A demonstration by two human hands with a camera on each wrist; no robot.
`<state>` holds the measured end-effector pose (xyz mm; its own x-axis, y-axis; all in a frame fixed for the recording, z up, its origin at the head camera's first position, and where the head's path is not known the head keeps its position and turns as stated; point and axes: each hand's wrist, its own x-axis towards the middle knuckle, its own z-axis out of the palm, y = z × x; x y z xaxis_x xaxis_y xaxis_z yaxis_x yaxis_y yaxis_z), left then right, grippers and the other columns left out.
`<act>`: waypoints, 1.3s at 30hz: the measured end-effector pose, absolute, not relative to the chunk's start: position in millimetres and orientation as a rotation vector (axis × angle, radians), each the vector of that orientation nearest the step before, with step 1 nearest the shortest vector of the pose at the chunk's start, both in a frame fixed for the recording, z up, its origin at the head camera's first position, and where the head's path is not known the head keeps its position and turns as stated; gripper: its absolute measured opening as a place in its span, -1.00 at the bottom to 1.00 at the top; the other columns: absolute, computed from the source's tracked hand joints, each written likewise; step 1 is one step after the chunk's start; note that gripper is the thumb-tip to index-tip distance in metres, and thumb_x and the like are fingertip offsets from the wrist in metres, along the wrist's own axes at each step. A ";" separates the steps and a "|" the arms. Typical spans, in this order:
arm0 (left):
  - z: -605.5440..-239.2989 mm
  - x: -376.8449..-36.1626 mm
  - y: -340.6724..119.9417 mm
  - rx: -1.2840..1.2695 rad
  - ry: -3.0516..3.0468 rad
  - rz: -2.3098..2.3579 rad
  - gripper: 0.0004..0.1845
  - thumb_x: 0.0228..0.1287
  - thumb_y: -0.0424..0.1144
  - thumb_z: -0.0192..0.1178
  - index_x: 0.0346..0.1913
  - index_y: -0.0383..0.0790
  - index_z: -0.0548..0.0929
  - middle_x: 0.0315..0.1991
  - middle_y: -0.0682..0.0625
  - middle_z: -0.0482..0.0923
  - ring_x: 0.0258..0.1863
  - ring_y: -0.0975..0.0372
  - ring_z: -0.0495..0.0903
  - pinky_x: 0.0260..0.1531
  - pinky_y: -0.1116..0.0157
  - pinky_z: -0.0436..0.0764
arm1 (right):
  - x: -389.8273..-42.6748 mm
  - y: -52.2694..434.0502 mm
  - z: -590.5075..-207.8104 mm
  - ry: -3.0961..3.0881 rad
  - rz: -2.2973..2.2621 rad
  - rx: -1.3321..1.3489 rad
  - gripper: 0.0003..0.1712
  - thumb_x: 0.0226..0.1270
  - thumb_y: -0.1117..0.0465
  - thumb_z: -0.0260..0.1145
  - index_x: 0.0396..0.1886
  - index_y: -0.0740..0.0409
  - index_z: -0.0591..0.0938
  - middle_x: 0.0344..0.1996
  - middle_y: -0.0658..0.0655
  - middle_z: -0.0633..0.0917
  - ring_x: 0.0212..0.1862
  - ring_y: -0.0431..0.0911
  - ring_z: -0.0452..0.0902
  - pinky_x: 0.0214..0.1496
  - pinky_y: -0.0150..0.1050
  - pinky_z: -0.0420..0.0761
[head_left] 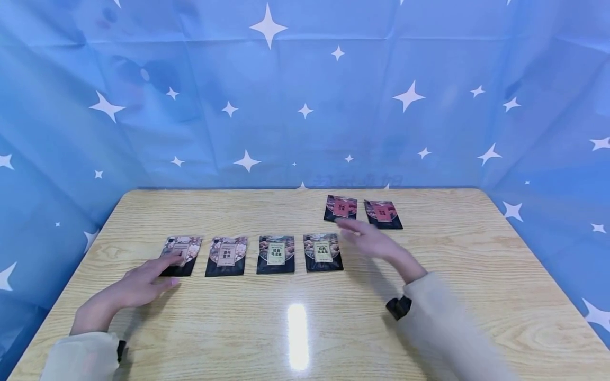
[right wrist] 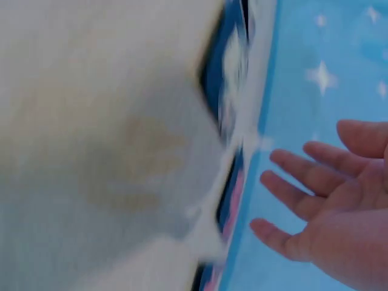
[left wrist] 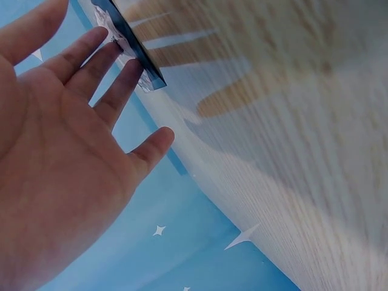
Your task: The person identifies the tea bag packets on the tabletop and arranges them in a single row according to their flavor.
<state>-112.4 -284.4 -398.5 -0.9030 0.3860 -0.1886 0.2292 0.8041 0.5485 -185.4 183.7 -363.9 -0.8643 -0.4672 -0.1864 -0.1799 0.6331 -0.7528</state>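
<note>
My left hand (head_left: 138, 283) reaches over the leftmost pink-label sachet (head_left: 191, 247), its fingertips at or just above the front; contact is unclear. In the left wrist view the fingers are spread and loosely straight beside that sachet (left wrist: 156, 77). A second pink-label sachet (head_left: 226, 262) lies to its right, followed by two green-label sachets (head_left: 276, 259) in the same row. My right hand (head_left: 371, 242), blurred, hovers right of the last green-label sachet (head_left: 324, 256) and just in front of two red-label sachets (head_left: 341, 208). Its fingers are extended, holding nothing.
The sachets lie flat on a wood-grain table (head_left: 229, 328). Behind it hangs a blue backdrop (head_left: 305, 143) with white stars. The other red-label sachet (head_left: 383, 216) sits at the right, slightly tilted. A bright light reflection (head_left: 298, 336) shows on the tabletop.
</note>
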 end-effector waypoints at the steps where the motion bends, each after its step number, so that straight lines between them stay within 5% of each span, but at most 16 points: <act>1: -398.4 -112.5 -284.8 0.470 2.698 0.769 -0.41 0.33 -0.10 0.05 0.28 -0.42 0.26 0.29 -0.44 0.04 0.21 -0.37 0.01 -0.06 -0.39 0.05 | -191.1 191.4 -362.1 2.519 -1.084 -0.509 -0.46 0.46 0.18 -0.08 0.36 0.28 0.18 0.29 0.32 0.26 0.26 0.25 0.18 0.24 0.15 0.18; 11: -398.4 -113.3 -285.5 0.462 2.689 0.780 -0.40 0.33 -0.06 0.04 0.29 -0.40 0.26 0.31 -0.42 0.02 0.22 -0.37 -0.01 -0.05 -0.39 0.02 | -232.0 264.3 -365.3 2.547 -1.099 -0.352 -0.50 0.49 0.29 -0.17 0.35 0.41 0.12 0.27 0.46 0.19 0.29 0.30 0.07 0.27 0.16 0.12; 20: -397.2 -113.2 -284.4 0.451 2.690 0.782 -0.39 0.33 -0.06 0.04 0.29 -0.40 0.25 0.32 -0.42 0.01 0.23 -0.37 -0.02 -0.05 -0.39 -0.01 | -237.9 278.5 -381.1 2.521 -1.074 -0.415 -0.50 0.44 0.40 -0.19 0.36 0.37 0.13 0.33 0.44 0.06 0.32 0.32 -0.06 0.28 0.20 0.03; 27: -397.2 -112.4 -284.6 0.459 2.695 0.780 -0.40 0.33 -0.08 0.05 0.28 -0.41 0.26 0.31 -0.42 0.02 0.22 -0.36 -0.01 -0.04 -0.38 0.01 | -226.5 274.0 -383.7 2.555 -0.959 -0.497 -0.50 0.45 0.40 -0.19 0.35 0.36 0.15 0.29 0.46 0.16 0.28 0.33 0.05 0.25 0.22 0.09; 34: -396.9 -113.0 -284.3 0.465 2.697 0.762 -0.40 0.33 -0.08 0.05 0.28 -0.41 0.26 0.30 -0.42 0.04 0.22 -0.36 0.02 -0.04 -0.38 0.04 | -197.5 264.6 -385.4 2.543 -0.941 -0.583 -0.50 0.47 0.35 -0.14 0.37 0.26 0.17 0.34 0.41 0.08 0.34 0.35 -0.23 0.24 0.28 0.00; 39: -396.7 -113.3 -284.6 0.456 2.695 0.761 -0.39 0.32 -0.07 0.05 0.28 -0.41 0.26 0.30 -0.43 0.04 0.22 -0.36 0.01 -0.04 -0.38 0.03 | -176.6 256.0 -386.9 2.500 -0.971 -0.631 -0.49 0.47 0.34 -0.13 0.38 0.23 0.17 0.32 0.36 0.17 0.32 0.29 -0.03 0.21 0.24 0.13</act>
